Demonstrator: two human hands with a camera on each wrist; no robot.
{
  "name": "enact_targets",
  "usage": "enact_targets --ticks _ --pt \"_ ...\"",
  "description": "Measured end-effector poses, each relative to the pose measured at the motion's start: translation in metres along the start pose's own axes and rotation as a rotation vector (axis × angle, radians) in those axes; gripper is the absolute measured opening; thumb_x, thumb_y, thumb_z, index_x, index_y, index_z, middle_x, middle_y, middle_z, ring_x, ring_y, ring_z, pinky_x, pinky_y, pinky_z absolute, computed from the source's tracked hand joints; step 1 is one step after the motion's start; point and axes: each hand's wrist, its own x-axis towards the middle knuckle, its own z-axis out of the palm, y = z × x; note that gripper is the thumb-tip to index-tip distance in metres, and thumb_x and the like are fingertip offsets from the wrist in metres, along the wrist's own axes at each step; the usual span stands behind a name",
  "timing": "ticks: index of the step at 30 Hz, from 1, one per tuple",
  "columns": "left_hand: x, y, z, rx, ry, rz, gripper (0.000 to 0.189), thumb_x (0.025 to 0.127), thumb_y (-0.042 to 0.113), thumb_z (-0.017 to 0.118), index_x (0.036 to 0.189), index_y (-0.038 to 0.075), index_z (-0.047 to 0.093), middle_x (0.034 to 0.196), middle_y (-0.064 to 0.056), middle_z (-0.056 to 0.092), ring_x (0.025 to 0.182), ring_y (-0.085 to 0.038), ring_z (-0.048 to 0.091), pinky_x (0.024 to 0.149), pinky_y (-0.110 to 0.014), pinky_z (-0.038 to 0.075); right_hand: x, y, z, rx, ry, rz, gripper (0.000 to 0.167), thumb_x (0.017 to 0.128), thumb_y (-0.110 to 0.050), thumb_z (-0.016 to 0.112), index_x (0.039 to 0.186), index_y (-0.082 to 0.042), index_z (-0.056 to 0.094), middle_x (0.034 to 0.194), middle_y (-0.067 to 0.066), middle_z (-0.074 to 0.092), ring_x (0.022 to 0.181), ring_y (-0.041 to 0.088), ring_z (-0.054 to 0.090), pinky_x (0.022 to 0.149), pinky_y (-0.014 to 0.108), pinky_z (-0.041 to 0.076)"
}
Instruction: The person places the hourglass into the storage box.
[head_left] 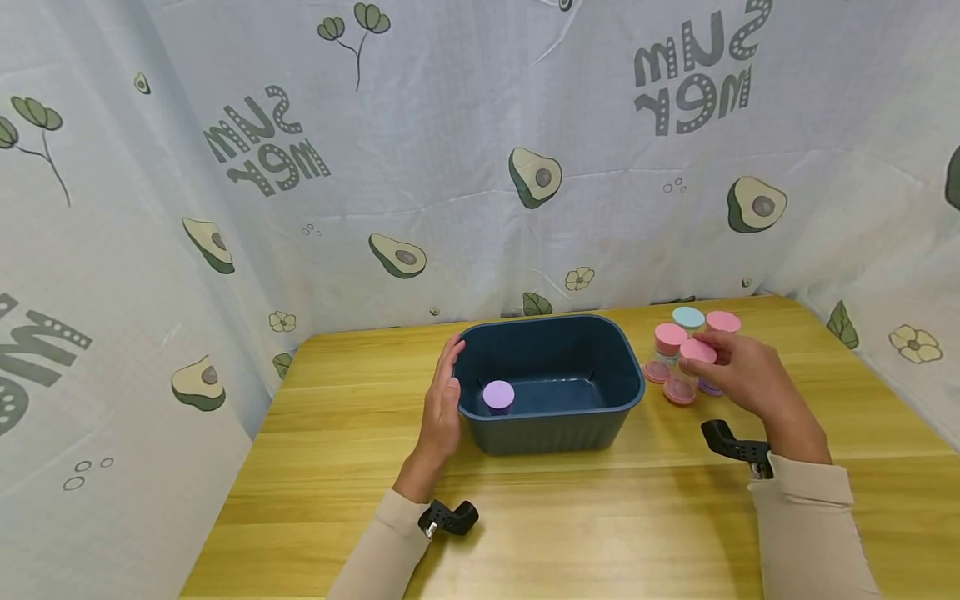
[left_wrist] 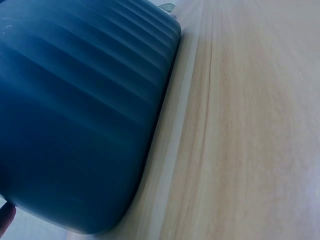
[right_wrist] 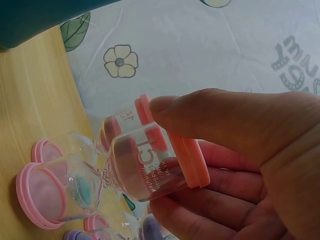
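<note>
My right hand point(head_left: 750, 379) pinches a clear hourglass point(right_wrist: 142, 167) by its upper pink cap, thumb on one side and fingers on the other. Printed lettering shows on its glass in the right wrist view, and it leans, with its lower pink cap point(right_wrist: 41, 196) toward the table. At the left end of a dark blue plastic bin point(head_left: 547, 432) my left hand point(head_left: 437, 421) rests with straight fingers against the wall. Inside the bin, near its front left corner, stands a purple-capped hourglass point(head_left: 498, 393).
Around the held hourglass, right of the bin, cluster a blue-capped hourglass point(head_left: 687, 317), a pink-capped hourglass point(head_left: 670, 337) and another pink-capped hourglass point(head_left: 723, 322). A printed curtain point(head_left: 465, 208) hangs behind the wooden table point(head_left: 345, 467).
</note>
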Motion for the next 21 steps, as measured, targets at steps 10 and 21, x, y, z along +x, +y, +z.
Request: enact_targets --ticks 10,21 --pt "0.001 -0.001 0.001 0.005 0.003 0.003 0.052 0.095 0.006 0.025 0.147 0.001 0.033 0.157 -0.012 0.025 0.145 -0.026 0.021 0.113 -0.055 0.02 0.0 -0.007 -0.004 0.013 0.021 0.007 0.068 0.087 -0.038 0.069 0.131 0.011 0.05 0.111 0.033 0.061 0.093 0.039 0.057 0.063 0.016 0.045" --pt "0.0 -0.004 0.001 0.013 0.003 0.006 0.054 0.095 0.006 0.025 0.148 0.007 0.033 0.158 -0.01 0.025 0.145 -0.024 0.021 0.114 -0.054 0.019 -0.002 -0.014 -0.007 0.041 0.1 -0.04 0.061 0.087 -0.032 0.07 0.129 0.009 0.052 0.114 0.032 0.059 0.098 0.046 0.06 0.062 0.0 0.038"
